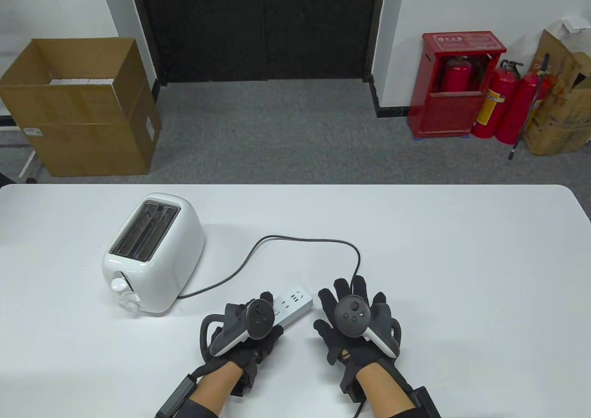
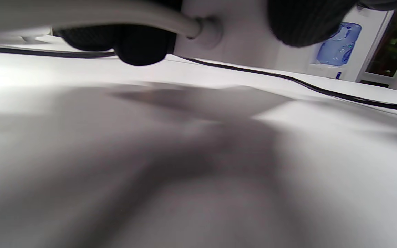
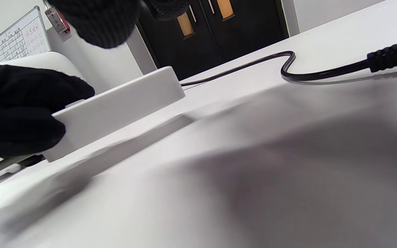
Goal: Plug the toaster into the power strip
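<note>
Fingers of the left hand [image 1: 247,325] grip the near end of the white power strip [image 1: 295,303], holding it slightly tilted so that, in the right wrist view, its far end sits just clear of the bench [image 1: 461,261]. The right hand [image 1: 353,316] rests palm down just beside the strip, fingers spread. Whether they already pinch the plug [image 3: 391,57] I cannot tell: the table view hides it under the glove, and the right wrist view shows only the ribbed black plug end at the frame's edge, near the fingers.

The white toaster [image 1: 152,256] stands on the bench to the left, well apart from the hands. Its black cord [image 1: 300,240] loops across the bench and ends under the right hand.

The plug is probably light, hard and small. It is best taken by its body behind the prongs, not by the cord, which is limp and would bend rather than push. The strip is light and likely to slide on the smooth bench, so the left hand's hold matters when pressing in.

Only the table view shows the sockets on the strip's top face. The left wrist view alone shows the strip's own pale cable [image 2: 115,19] leaving its end between the fingers.
</note>
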